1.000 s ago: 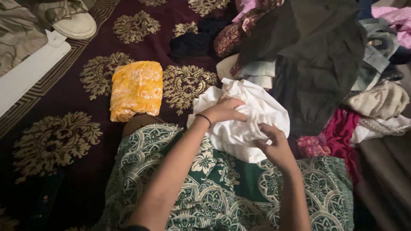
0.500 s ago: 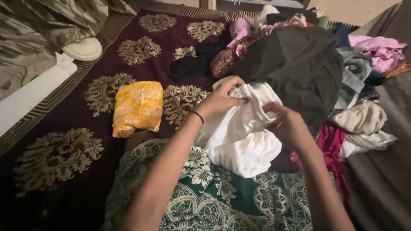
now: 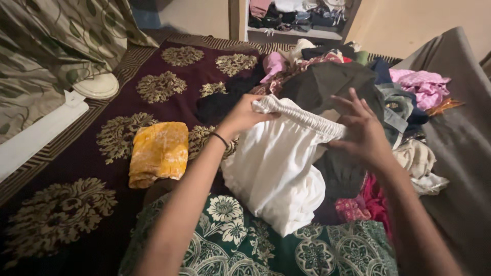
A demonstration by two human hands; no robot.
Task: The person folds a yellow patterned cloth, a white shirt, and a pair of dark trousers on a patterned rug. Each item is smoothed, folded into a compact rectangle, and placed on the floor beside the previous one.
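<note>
I hold up a white garment (image 3: pixel 279 163) by its gathered elastic waistband. My left hand (image 3: pixel 244 115) pinches the waistband's left end; a dark band circles that wrist. My right hand (image 3: pixel 362 130) grips the waistband's right end with the fingers partly spread. The cloth hangs down onto my lap, which is covered in green patterned fabric (image 3: pixel 255 245). Just behind the garment lies a heap of mixed clothes (image 3: pixel 358 87).
A folded yellow cloth (image 3: pixel 157 152) lies on the maroon bedspread with gold medallions (image 3: pixel 102 153) to my left. A white round object (image 3: pixel 94 85) and a patterned curtain (image 3: pixel 46 56) stand at far left. A grey sheet (image 3: pixel 455 138) is at right, shelves (image 3: pixel 296 18) behind.
Both hands have lifted the white garment off my lap and spread its waistband apart. The view has tilted upward, showing the shelves and wall.
</note>
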